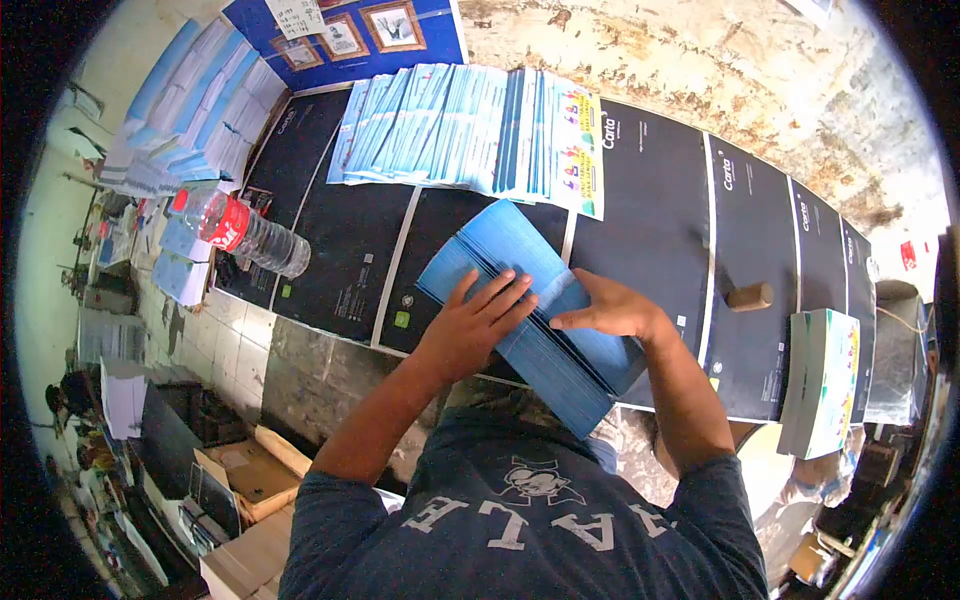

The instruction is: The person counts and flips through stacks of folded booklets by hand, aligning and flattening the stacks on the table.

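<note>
A thick stack of blue sheets or booklets (pixel 530 250) lies slanted at the near edge of the black table, parted by a dark gap along its length. My left hand (pixel 490 312) rests on its left part with the fingers spread. On the right part lies my right hand (pixel 610 306), thumb pointing left and fingers apart, touching the blue surface. Behind the stack, a long row of overlapping light-blue booklets (pixel 440 125) is fanned across the table, with a colourful cover (pixel 578 150) showing at its right end.
A plastic bottle (pixel 255 238) lies at the left, near piled booklets (pixel 195 100). A small brown cylindrical block (pixel 749 296) is on the black tabletop (pixel 660 220) at right. Another booklet stack (pixel 822 380) sits at the right edge. An open cardboard box (pixel 250 470) is at lower left.
</note>
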`<state>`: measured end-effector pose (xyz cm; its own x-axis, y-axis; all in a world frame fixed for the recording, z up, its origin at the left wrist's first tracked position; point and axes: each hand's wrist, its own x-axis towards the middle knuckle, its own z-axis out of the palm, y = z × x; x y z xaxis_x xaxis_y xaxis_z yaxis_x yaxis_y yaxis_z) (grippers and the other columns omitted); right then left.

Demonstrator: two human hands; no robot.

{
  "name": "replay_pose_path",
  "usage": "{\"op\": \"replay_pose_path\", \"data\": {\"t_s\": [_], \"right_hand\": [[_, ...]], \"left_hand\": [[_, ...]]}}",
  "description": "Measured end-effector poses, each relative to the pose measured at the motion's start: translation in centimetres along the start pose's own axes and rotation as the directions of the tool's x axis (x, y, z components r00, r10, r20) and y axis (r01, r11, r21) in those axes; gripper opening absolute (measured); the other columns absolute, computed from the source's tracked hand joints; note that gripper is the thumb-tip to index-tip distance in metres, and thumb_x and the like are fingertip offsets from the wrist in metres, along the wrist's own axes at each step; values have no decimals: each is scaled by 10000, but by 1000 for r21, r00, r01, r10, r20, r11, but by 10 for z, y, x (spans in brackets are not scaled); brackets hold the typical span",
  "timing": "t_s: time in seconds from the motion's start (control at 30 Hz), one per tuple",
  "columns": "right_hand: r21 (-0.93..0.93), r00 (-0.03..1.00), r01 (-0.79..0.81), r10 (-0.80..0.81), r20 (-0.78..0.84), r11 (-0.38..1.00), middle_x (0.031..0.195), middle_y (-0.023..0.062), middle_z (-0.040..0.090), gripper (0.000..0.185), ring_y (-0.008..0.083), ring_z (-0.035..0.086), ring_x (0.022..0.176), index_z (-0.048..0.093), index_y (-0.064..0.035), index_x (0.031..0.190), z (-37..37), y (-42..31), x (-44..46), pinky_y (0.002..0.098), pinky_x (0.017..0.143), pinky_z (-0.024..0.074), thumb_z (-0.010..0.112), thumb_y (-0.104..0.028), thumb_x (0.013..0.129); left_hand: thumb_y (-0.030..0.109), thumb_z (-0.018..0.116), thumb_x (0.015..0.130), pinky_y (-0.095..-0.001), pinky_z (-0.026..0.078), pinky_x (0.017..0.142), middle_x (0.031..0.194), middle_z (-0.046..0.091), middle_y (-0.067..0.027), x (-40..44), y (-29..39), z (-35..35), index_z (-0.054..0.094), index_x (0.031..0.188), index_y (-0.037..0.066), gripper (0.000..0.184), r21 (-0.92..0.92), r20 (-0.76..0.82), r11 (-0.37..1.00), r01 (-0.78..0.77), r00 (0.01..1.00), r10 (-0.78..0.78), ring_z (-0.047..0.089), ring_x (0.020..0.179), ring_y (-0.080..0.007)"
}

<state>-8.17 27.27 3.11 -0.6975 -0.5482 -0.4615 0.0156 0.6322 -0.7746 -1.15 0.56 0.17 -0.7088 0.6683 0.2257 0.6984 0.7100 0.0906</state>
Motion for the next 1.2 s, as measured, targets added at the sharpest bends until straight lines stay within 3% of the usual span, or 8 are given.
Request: {"op": "replay_pose_path", "data": {"t_s": [0.3, 0.63, 0.73, 0.83, 0.87, 1.0, 1.13, 1.2], "right_hand": [[-466, 914, -126, -80, -398, 876, 1133, 266, 629, 687, 450, 622, 1116, 427, 41, 1296, 43, -15, 0, 499, 959, 509, 742, -323, 806], [-466, 938, -212, 44, -345, 859, 1102, 295, 678, 537, 425, 671, 1042, 529, -34, 1226, 38, -32, 1, 507, 869, 548, 718, -339, 826], [-469, 826, -104, -187, -532, 877, 1040, 275, 697, 616, 395, 702, 963, 575, -25, 1266, 5, 34, -36, 464, 847, 561, 761, -376, 795], [314, 813, 214, 10, -583, 925, 1113, 165, 709, 435, 210, 706, 938, 582, 15, 1247, -32, 51, -98, 370, 818, 575, 725, -43, 841], [438, 791, 297, 38, -611, 849, 1126, 153, 708, 422, 208, 703, 948, 583, 18, 1246, -29, 39, -110, 357, 822, 573, 719, -38, 850], [558, 711, 359, 168, -683, 748, 1143, 127, 700, 549, 207, 681, 956, 525, 5, 1327, 14, 36, -88, 341, 865, 548, 786, -113, 858], [869, 867, 380, 207, -454, 316, 1123, 144, 695, 522, 220, 680, 960, 545, 13, 1279, 76, -10, -38, 388, 860, 559, 799, -132, 847], [898, 914, 255, 213, -345, 359, 1125, 166, 687, 618, 236, 697, 940, 497, 46, 1310, 97, 12, 1, 382, 816, 581, 814, -204, 843]], "left_hand": [[121, 575, 846, -491, 345, 1107, 1344, 576, -112, -1, 2, 11, 598, 1206, 133, 362, -9, -237, 999, -53, 970, 49, 518, 1282, -253], [241, 650, 815, -420, 511, 782, 848, 669, -39, 40, -13, -11, 616, 934, 148, 156, 21, 89, 945, -328, 942, 325, 679, 864, -257], [372, 739, 856, -437, 563, 764, 886, 727, -71, 17, -8, -61, 662, 995, 111, 306, -164, 320, 981, 104, 946, -47, 723, 840, -286], [363, 779, 847, -398, 559, 766, 992, 754, -134, -19, -20, -37, 688, 1131, 39, 441, -665, 312, 514, 542, 826, -469, 737, 863, -242], [332, 774, 869, -355, 551, 788, 1019, 752, -124, -24, -23, 0, 697, 1169, -8, 461, -873, 373, 126, 471, 812, -450, 719, 873, -169], [357, 779, 879, -355, 550, 748, 963, 752, -114, 5, 2, 47, 736, 1059, -29, 429, -822, 546, -223, 525, 613, -570, 712, 829, -176], [425, 776, 861, -388, 550, 726, 957, 748, -160, 14, 0, 67, 730, 1001, -65, 512, -687, 591, 19, 727, 573, -568, 722, 832, -231], [642, 483, 959, -407, 541, 799, 978, 735, -206, 0, -10, 90, 715, 1096, -29, 724, -753, 495, 134, 644, 688, -530, 716, 915, -320]]}}
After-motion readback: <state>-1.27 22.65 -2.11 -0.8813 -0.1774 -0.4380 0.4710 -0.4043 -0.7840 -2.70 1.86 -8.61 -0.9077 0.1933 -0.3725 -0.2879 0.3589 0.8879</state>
